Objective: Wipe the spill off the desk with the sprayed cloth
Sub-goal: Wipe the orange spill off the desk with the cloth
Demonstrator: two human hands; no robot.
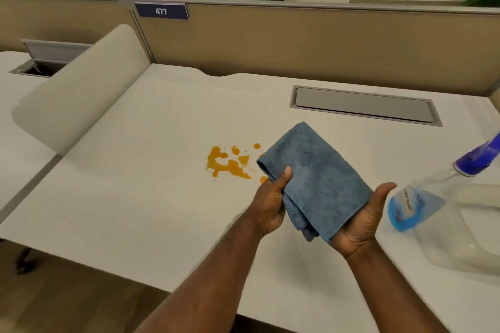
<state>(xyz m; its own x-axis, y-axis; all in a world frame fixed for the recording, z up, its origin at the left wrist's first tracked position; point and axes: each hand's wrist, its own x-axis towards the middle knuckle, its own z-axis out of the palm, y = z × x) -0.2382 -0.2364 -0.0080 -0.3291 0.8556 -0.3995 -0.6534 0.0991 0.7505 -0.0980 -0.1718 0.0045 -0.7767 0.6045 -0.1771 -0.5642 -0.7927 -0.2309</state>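
An orange spill [228, 163] lies in blotches and small drops on the white desk [140, 176], near its middle. A folded blue microfibre cloth [313, 178] is held above the desk just right of the spill, covering the spill's right edge. My left hand [272, 201] pinches the cloth's left edge with the thumb on top. My right hand [362, 222] supports the cloth from beneath, palm up, thumb free on the right.
A clear spray bottle [443, 197] with a blue nozzle and blue label stands at the right, close to my right hand. A grey cable hatch [365, 105] is set into the desk behind. A beige partition [297, 43] closes the back, and a rounded divider [81, 94] borders the left.
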